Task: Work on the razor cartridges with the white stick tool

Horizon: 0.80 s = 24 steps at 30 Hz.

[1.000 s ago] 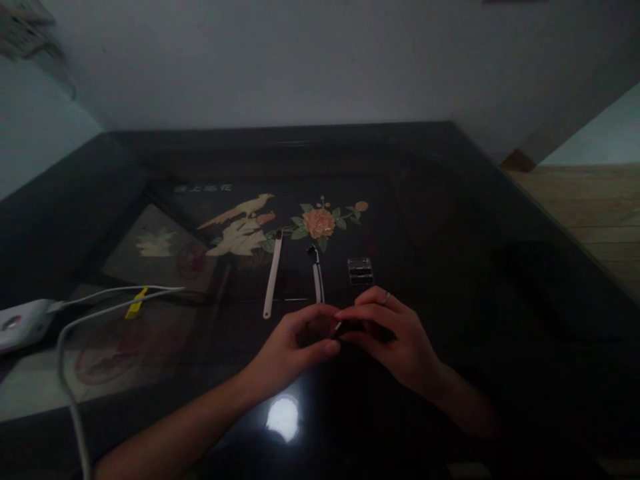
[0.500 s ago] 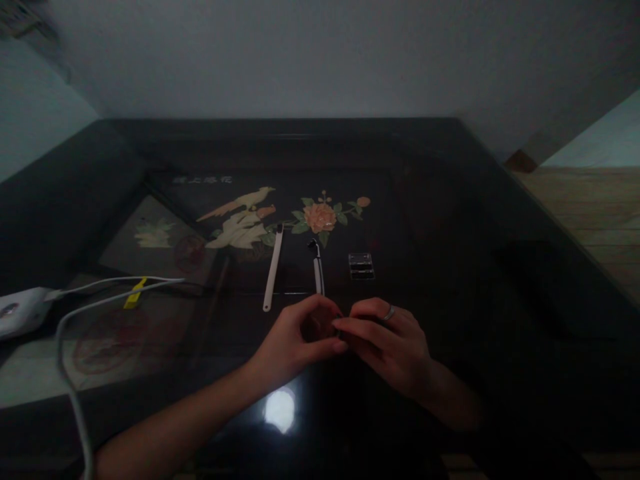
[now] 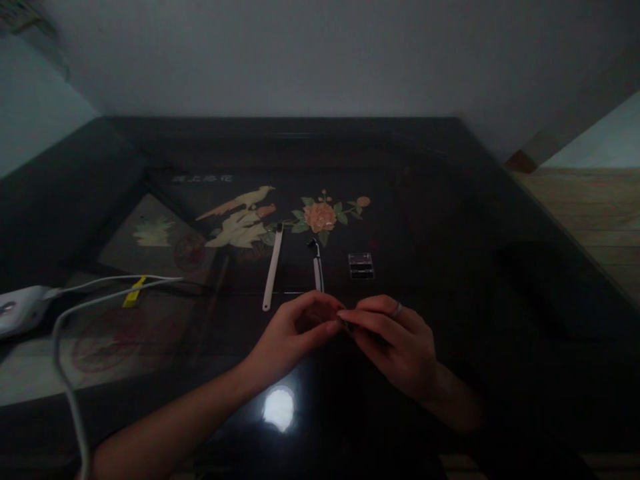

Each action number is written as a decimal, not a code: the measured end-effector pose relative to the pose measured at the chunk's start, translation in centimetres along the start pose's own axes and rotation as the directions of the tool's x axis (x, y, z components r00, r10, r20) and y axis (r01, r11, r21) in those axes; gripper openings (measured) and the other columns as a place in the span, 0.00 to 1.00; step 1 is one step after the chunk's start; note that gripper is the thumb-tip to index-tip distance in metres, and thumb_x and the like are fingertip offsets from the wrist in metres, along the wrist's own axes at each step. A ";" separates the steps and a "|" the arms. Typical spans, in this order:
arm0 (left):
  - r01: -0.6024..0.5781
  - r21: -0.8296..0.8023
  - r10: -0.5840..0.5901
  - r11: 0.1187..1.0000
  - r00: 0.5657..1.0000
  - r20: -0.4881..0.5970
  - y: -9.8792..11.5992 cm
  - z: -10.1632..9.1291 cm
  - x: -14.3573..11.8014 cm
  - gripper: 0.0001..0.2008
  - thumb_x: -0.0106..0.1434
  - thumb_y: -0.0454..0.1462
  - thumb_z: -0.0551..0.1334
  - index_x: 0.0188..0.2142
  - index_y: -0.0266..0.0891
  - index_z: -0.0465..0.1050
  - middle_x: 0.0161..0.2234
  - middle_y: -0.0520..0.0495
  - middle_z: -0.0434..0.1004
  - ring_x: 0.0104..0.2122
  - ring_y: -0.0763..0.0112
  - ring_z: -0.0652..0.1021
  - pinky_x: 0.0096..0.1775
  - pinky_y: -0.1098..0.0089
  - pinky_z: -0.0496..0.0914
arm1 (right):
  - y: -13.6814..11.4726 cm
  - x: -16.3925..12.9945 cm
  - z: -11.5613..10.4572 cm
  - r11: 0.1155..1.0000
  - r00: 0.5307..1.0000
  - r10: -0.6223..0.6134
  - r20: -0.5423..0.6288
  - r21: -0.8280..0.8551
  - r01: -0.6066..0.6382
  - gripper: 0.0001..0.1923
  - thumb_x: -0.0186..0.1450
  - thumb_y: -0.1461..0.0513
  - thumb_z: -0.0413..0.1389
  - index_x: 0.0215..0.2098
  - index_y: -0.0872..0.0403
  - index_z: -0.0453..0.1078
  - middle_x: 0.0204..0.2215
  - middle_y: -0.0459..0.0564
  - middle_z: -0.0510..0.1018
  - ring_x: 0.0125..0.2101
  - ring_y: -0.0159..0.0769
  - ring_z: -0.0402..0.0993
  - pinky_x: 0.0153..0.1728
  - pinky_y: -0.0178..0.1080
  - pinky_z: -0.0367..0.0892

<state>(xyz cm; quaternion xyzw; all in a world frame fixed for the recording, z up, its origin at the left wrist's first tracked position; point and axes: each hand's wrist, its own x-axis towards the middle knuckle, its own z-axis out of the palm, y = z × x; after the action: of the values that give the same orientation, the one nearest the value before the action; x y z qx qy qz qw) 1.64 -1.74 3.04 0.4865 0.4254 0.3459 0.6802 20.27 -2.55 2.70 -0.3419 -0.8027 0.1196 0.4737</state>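
Low over the glossy black table (image 3: 450, 220), fingertips meeting at centre. Left hand (image 3: 293, 337) from 7 o'clock, thumb and forefinger pinched on a small dark object (image 3: 347, 325), too dim to identify. Right hand (image 3: 397, 343) from 4 o'clock, ringed, fingers curled, pinching the same piece. At 12 o'clock, just beyond: razor handle (image 3: 317, 267), white stick (image 3: 273, 270), clear blade case (image 3: 361, 265). White cable (image 3: 100, 297) at 9 o'clock.
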 end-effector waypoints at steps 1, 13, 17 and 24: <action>0.005 -0.031 -0.005 1.000 1.000 0.001 0.0 0.0 0.0 0.13 0.56 0.40 0.69 0.37 0.36 0.73 0.30 0.51 0.76 0.31 0.72 0.74 0.36 0.72 0.68 | 0.0 0.0 0.0 1.000 1.000 -0.015 0.000 -0.014 0.015 0.10 0.66 0.70 0.55 0.42 0.55 0.75 0.31 0.49 0.79 0.30 0.29 0.77 0.33 0.30 0.74; 0.074 -0.298 -0.065 0.952 0.997 0.040 -0.8 -0.2 0.2 0.15 0.53 0.36 0.73 0.41 0.39 0.77 0.35 0.51 0.79 0.36 0.75 0.76 0.40 0.76 0.68 | -0.1 0.0 0.0 0.999 1.000 -0.027 0.001 -0.028 0.027 0.09 0.66 0.70 0.55 0.40 0.54 0.76 0.30 0.48 0.79 0.29 0.29 0.77 0.32 0.31 0.73; 0.087 -0.298 -0.076 0.951 0.996 0.048 -0.7 -0.2 0.2 0.16 0.52 0.34 0.73 0.41 0.39 0.77 0.33 0.52 0.78 0.33 0.76 0.76 0.37 0.77 0.68 | -0.1 0.0 0.1 0.999 0.999 -0.022 0.027 -0.034 0.022 0.10 0.66 0.70 0.54 0.40 0.54 0.76 0.30 0.48 0.78 0.30 0.30 0.77 0.33 0.31 0.73; 0.104 -0.281 -0.106 0.954 0.994 0.008 -0.7 -0.2 0.2 0.16 0.52 0.34 0.73 0.41 0.39 0.77 0.32 0.53 0.75 0.32 0.77 0.75 0.36 0.76 0.68 | 0.1 -0.2 0.4 0.998 0.997 -0.002 0.076 -0.062 0.007 0.09 0.67 0.67 0.54 0.43 0.53 0.75 0.33 0.49 0.77 0.32 0.31 0.77 0.33 0.33 0.74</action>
<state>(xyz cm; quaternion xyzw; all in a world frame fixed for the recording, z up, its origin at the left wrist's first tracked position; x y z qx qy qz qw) 1.57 -1.71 2.26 0.3605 0.3998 0.3679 0.7582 20.00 -2.55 2.34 -0.3498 -0.8244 0.1063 0.4321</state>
